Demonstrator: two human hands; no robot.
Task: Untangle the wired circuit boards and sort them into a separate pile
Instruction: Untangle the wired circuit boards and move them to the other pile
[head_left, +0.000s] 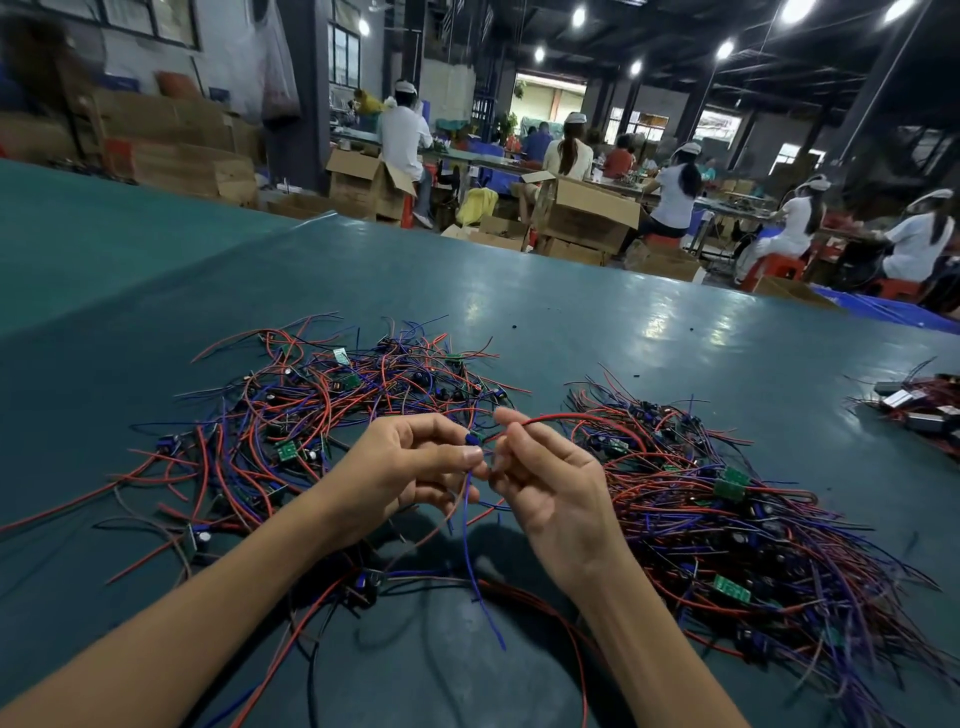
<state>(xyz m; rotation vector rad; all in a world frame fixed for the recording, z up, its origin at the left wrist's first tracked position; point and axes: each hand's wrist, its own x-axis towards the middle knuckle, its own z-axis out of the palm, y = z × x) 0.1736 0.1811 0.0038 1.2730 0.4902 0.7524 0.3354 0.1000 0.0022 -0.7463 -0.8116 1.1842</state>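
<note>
The one view sits on the person's head and faces forward and down across the teal table (675, 338), so close that the left hand (410, 462) and right hand (550, 483), with a wired circuit board (474, 439) between them, fill the near middle. Its wide lens also takes in one wire pile (337, 405) left, another (727, 519) right, and seated workers (675, 192) far beyond the table's far edge.
</note>
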